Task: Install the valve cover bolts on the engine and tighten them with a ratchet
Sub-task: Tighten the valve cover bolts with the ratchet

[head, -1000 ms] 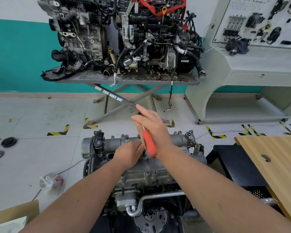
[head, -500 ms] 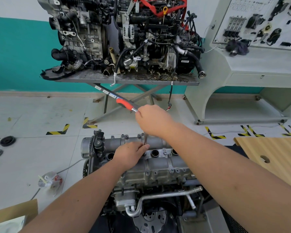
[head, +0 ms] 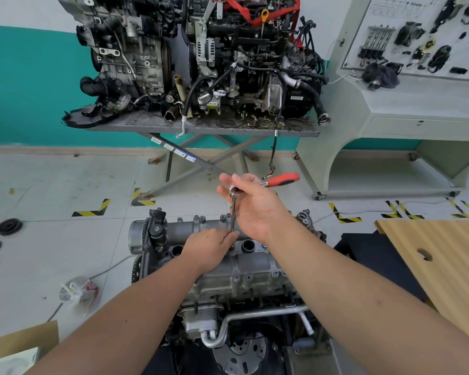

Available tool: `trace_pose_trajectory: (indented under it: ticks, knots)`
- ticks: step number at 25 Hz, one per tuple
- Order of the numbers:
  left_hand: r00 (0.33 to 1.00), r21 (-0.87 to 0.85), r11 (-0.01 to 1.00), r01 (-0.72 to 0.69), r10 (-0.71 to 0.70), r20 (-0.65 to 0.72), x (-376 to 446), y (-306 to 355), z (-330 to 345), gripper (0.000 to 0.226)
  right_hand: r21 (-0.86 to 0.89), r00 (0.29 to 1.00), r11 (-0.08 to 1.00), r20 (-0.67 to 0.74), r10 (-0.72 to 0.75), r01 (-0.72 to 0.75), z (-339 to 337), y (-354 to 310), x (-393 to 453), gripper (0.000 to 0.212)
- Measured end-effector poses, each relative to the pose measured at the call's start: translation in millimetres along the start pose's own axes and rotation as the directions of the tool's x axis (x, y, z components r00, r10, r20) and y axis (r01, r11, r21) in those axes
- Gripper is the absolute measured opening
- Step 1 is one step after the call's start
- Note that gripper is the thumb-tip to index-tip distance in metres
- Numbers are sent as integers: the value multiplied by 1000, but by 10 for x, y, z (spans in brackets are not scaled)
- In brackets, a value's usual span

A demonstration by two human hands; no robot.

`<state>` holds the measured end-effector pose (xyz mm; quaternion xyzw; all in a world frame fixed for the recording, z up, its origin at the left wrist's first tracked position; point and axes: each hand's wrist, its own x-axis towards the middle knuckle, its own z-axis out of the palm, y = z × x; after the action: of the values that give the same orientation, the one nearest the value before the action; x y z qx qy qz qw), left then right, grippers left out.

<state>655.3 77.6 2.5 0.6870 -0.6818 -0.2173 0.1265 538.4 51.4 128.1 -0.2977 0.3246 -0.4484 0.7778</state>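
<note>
Grey cast-aluminium engine with its valve cover [head: 244,263] uppermost, standing low in the foreground; two round dark wells [head: 247,245] open in the cover's top face, their contents hidden in shadow. A clear plastic bag [head: 77,292] lies on the tiled floor [head: 52,185] to the left, holding small items too blurred to identify. An orange-handled chrome ratchet [head: 278,181] is held above the cover, its head fitted to a slim steel extension bar [head: 233,216] that runs straight down to the cover. The right hand [head: 255,207] is raised, palm turned towards the camera, fingers partly extended around the ratchet head, handle projecting to the right. The left hand [head: 210,249] rests on the cover, fingers curled, pinching the extension bar's lower end. A light wooden surface [head: 444,255] stands at right.
</note>
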Motion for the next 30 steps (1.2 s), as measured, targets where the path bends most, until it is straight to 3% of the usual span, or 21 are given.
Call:
trace_pose_trajectory:
  ticks: [2,4,5,6,7,8,10,11,13,15,17,19,20,21,22,23,24,25,26,28,30]
  knots:
    - [1000,-13,1000,19,-19,10,5,12,-2,49,-114,995,993,96,-28,39,-73,55,-11,15]
    - [1000,-32,999,27,-27,10,13,6,-8,50,-453,982,874,145,-119,173,-127,142,-14,17]
    - [999,-41,999,36,-36,7,15,-1,-8,48,-652,948,690,188,-257,316,-162,184,1,19]
    - [999,-43,998,45,-45,8,21,-10,1,45,-770,856,419,308,-416,480,-200,221,33,21]
    - [999,-40,998,43,-43,11,20,-6,0,39,-784,719,120,481,-502,609,-234,262,73,23]
    - [999,-40,998,40,-39,19,30,-8,10,32,-734,594,-125,626,-505,667,-243,286,111,25]
    - [999,-108,994,28,-26,22,45,-2,6,30,-637,488,-404,767,-417,657,-213,251,180,29]
    - [1000,-162,987,6,-5,1,41,5,0,35,-596,477,-512,803,-358,619,-187,207,194,29]
    - [1000,-139,990,-14,11,-22,20,27,2,42,-532,524,-682,814,-250,501,-125,103,178,29]
    - [1000,-3,1000,-3,3,-9,4,29,-1,47,-503,626,-765,760,-172,401,-50,4,136,37]
    - [1000,16,1000,-1,1,-18,6,-11,19,45,-508,752,-790,652,-92,344,74,-84,109,39]
    - [999,-12,1000,6,-6,-41,13,-28,34,46,-594,854,-744,517,-60,307,207,-185,149,29]
    - [999,-35,999,11,-13,-51,14,-31,36,48,-701,914,-660,403,-55,270,269,-231,156,26]
    - [998,-58,998,10,-13,-63,10,-31,34,49,-844,961,-493,270,-51,211,304,-267,158,25]
    - [997,-82,997,8,-14,-74,4,-31,28,49,-968,991,-219,133,-25,125,305,-290,161,22]
    - [997,-98,995,2,-10,-81,1,-33,22,46,-990,999,141,15,39,9,295,-286,147,17]
    - [997,-112,994,-2,-7,-82,-4,-36,19,44,-864,990,490,-60,125,-114,276,-258,106,11]
    - [997,-126,992,-3,-8,-82,-6,-38,19,44,-636,980,748,-74,183,-188,241,-217,64,7]
    - [997,-142,990,3,-15,-81,-3,-40,21,46,-398,980,896,-62,191,-200,202,-176,36,6]
    - [997,-164,986,19,-32,-75,6,-44,24,51,-90,992,988,-53,118,-123,112,-101,26,19]
    - [997,-167,985,36,-47,-63,16,-42,18,54,15,997,1000,-73,12,-11,44,-28,48,27]
